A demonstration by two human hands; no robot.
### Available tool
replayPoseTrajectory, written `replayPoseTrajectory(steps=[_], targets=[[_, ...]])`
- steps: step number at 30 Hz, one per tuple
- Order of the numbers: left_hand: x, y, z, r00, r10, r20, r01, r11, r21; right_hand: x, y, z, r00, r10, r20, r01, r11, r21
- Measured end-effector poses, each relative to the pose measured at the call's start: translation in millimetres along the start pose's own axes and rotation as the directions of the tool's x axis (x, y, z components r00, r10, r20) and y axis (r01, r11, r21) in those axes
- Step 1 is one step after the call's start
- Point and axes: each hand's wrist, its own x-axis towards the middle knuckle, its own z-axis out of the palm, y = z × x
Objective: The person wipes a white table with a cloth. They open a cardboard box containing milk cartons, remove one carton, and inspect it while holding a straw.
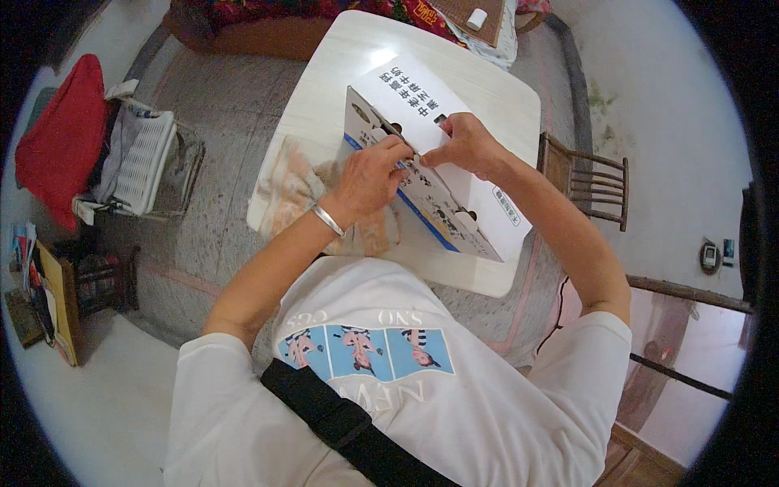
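Note:
A white cardboard carton with dark print and a blue stripe along its near side stands on the pale table. My left hand, with a silver bangle at the wrist, is closed with curled fingers at the carton's upper edge. My right hand grips the same edge farther right, its thumb near the left fingertips and its other fingers over the white top panel. Dark round cut-outs show along the edge. What lies inside the carton is hidden.
A crumpled beige and orange cloth lies on the table's left part. A wooden chair stands on the right. To the left are a white slatted seat and a red cloth. A patterned red cover lies beyond the table.

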Motion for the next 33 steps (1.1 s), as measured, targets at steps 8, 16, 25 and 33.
replayPoseTrajectory(steps=[8,16,25,33], targets=[[4.4,8.7,-4.7,0.987,-0.124,0.101,0.125,0.992,-0.008,-2.3,-4.4,-6.2,0.999,-0.003,0.053,-0.005,0.991,0.136],[6.4,24.1,49.9,0.907,-0.312,-0.281,0.238,0.934,-0.267,16.7,18.0,-9.1,0.997,0.055,-0.048,-0.051,0.994,0.095],[4.1,14.2,54.8,0.903,-0.289,-0.317,0.188,0.931,-0.314,15.1,30.4,-0.3,0.996,0.057,-0.073,-0.027,0.932,0.362],[5.1,18.3,55.0,0.892,-0.272,-0.361,0.162,0.938,-0.305,16.2,27.7,-3.2,0.996,0.059,-0.062,-0.041,0.966,0.256]])
